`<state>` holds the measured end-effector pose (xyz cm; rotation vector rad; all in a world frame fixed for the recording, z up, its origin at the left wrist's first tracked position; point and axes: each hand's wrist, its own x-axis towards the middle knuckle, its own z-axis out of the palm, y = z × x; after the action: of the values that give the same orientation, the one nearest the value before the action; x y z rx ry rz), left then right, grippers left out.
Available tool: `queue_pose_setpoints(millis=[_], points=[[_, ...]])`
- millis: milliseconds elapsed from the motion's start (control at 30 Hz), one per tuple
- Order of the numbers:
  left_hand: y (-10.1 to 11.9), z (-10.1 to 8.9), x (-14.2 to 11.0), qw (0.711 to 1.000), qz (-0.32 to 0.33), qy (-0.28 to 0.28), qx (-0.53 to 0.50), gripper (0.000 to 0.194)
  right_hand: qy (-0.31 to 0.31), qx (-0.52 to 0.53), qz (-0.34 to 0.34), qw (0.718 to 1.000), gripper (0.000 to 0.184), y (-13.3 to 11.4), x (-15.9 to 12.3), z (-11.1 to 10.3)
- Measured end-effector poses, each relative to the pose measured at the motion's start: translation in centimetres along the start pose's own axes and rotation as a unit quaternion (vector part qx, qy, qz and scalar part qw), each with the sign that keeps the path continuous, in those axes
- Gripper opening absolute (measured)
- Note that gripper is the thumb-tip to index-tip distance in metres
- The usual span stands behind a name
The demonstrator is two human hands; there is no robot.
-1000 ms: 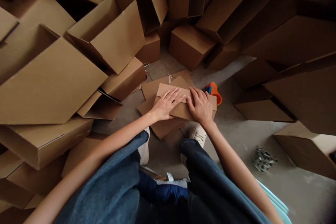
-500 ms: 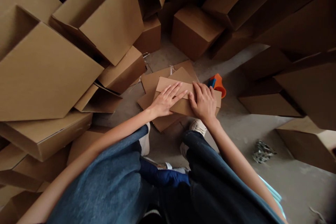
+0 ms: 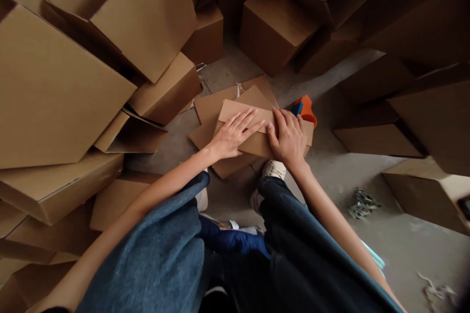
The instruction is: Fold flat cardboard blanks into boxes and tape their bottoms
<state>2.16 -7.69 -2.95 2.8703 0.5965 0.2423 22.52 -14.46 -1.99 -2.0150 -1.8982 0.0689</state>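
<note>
A small cardboard box (image 3: 253, 146) with a folded-over flap lies in front of me, above flat cardboard sheets (image 3: 216, 102) on the floor. My left hand (image 3: 235, 134) rests flat on the flap, its fingers stretched out and slightly spread. Toward the box's right end, my right hand (image 3: 289, 138) presses down with fingers apart and a little bent, thumb pointing left. Neither hand is wrapped round anything. Just beyond the right fingertips is an orange and blue tape dispenser (image 3: 307, 110), partly hidden by the hand.
Large cardboard boxes (image 3: 58, 93) are piled on my left, and more boxes (image 3: 279, 24) stand ahead. Others (image 3: 382, 134) line the right side. A crumpled silvery bundle (image 3: 363, 204) and a bit of string (image 3: 435, 291) lie on the grey floor. My shoe (image 3: 274, 169) is just below the box.
The view has shifted slightly. Both hands stay on the folded flap in nearly the same pose, and the box looks much the same.
</note>
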Motion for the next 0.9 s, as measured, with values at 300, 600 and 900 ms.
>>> queue_pose_setpoints(millis=[300, 600, 900], points=[[0.6, -0.3, -0.8, 1.000, -0.011, -0.003, 0.016, 0.129, 0.003, -0.005, -0.008, 1.000, 0.052, -0.5, -0.5, 0.0], [1.3, 0.1, -1.6, 0.999, -0.017, -0.007, 0.032, 0.127, 0.006, -0.001, -0.011, 1.000, 0.053, -0.7, -1.4, -0.2], [1.3, 0.1, -1.6, 0.999, -0.019, -0.010, 0.045, 0.127, 0.008, -0.002, -0.012, 1.000, 0.053, -0.8, -1.3, -0.2]])
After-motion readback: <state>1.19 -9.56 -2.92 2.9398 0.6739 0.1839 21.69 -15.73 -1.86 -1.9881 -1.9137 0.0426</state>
